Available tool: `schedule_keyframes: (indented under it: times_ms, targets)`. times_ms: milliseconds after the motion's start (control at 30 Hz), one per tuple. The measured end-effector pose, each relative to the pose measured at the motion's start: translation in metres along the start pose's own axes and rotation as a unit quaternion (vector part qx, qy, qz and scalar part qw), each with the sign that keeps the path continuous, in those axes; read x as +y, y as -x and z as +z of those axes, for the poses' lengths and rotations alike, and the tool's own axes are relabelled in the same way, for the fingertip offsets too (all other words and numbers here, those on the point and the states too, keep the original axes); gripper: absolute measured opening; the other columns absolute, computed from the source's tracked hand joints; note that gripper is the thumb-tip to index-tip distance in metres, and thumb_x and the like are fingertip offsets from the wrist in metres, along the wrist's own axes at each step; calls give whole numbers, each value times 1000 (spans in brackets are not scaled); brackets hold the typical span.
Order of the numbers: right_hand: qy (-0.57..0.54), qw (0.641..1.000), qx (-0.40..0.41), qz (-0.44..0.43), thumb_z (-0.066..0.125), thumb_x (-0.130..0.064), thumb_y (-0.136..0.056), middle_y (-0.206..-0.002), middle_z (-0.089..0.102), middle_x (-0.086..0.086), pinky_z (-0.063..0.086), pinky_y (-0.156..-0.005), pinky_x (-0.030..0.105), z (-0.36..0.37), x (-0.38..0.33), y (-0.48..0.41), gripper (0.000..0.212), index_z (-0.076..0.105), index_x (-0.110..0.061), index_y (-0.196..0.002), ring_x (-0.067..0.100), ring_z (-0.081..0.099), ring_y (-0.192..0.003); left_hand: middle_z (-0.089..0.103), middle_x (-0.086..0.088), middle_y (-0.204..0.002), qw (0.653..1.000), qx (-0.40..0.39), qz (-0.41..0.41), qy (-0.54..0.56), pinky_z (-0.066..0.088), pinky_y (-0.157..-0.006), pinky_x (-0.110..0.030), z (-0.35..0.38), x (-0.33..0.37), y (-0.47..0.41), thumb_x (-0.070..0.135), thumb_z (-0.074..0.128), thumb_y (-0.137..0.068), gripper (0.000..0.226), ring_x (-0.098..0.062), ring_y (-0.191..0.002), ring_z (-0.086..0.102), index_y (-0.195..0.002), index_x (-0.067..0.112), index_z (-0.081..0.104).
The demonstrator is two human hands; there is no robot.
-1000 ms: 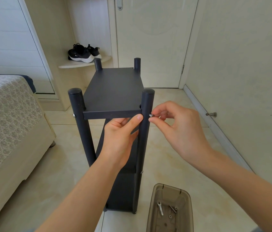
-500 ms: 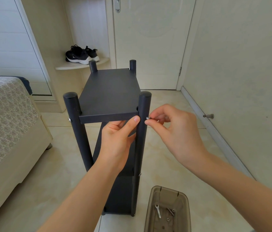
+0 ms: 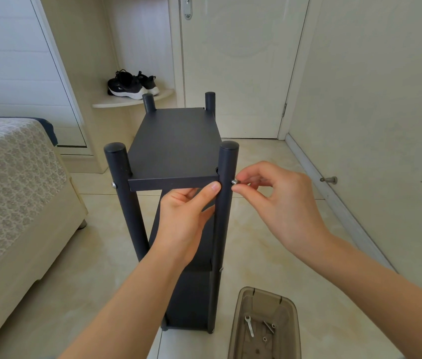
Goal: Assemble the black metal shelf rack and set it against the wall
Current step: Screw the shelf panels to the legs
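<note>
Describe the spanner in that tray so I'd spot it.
On the floor right of the black shelf rack sits a smoky brown tray. Inside, near its left wall, lies the spanner: a flat silver strip with a forked end, longer and brighter than the bolt beside it.

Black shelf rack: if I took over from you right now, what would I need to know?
Left hand holds the top shelf by its front edge, beside the front right post.
Right hand pinches a screw at that post's outer side.
Done: rack stands upright; left screw is in the front left post.
Spanner lies in the tray on the floor.
Left: drive this screw in, set the rack against the wall.
</note>
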State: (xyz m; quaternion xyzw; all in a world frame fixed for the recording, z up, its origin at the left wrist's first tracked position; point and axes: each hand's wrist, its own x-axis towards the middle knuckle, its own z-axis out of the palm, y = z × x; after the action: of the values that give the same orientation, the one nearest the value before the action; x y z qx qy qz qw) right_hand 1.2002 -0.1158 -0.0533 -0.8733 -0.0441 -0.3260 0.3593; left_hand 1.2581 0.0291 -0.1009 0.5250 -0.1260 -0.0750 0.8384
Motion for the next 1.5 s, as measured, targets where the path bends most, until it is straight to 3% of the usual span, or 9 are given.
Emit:
schedule_keyframes:
  times_ms: [167,333,533,700,967,1167,1267,1400,1500]
  targets:
    - [18,1000,-3,2,77,-21,-84,-83,66,-13,45,-79,8,1,0,0,12,74,-17,-94,-2,61,-77,76,-14,-98,1000,-2,-6,1,59,-90,-41,1,2,0,30,77,-72,24,-30,-101,73,-89,15,79]
    - [-68,995,-3,73,79,-23,-80,-79,71,-13,52,-76,15,1,-1,-6,7,75,-21,-85,1,66,-79,76,-11,-96,1000,-9,0,6,59,-89,-40,2,3,-2,31,79,-70,24,-29,-101,73,-88,17,80]
    - [39,999,0,-2,78,-18,-83,-76,59,-16,42,-71,4,1,-6,-2,9,72,-15,-90,2,58,-70,77,-11,-97,1000,0,5,7,60,-81,-32,2,1,-2,29,76,-73,22,-27,-99,74,-90,16,80]
    - [47,999,6,-22,78,-16,-83,-74,52,-20,40,-70,6,1,-8,0,9,72,-13,-90,1,55,-71,78,-8,-93,1000,9,6,3,58,-74,-25,0,0,-1,25,74,-76,23,-24,-94,75,-94,12,78]
    - [58,997,17,-43,79,-16,-82,-76,59,-13,44,-71,12,2,-5,1,10,73,-13,-89,5,58,-71,76,-13,-100,1000,6,-3,-4,59,-78,-29,-1,1,-1,28,76,-74,30,-28,-100,73,-97,10,78]
    - [-83,992,3,92,85,-27,-73,-65,70,-6,44,-64,8,5,1,-11,22,63,-25,-76,3,67,-68,78,-9,-95,1000,3,2,0,59,-76,-25,0,4,-2,29,77,-73,17,-25,-98,74,-86,19,81]
    - [-114,986,-26,117,87,-28,-70,-67,71,-4,49,-65,17,6,3,-17,22,65,-25,-71,7,70,-67,77,-10,-97,1000,-8,8,4,58,-78,-26,0,5,-1,29,76,-74,20,-26,-100,74,-90,18,81]
    - [-186,954,-109,207,87,-36,-67,-94,74,-8,55,-80,26,3,14,-24,43,67,-32,-104,6,69,-90,78,-8,-90,1000,10,1,-21,59,-74,-23,0,6,1,28,74,-75,15,-23,-96,75,-84,18,80]
    - [-320,893,-220,228,82,-24,-74,-117,71,2,51,-98,39,1,21,-33,64,55,-40,-129,13,65,-114,78,-9,-97,997,10,-9,-76,60,-90,-34,-2,7,4,28,73,-80,23,-23,-99,74,-95,11,78]
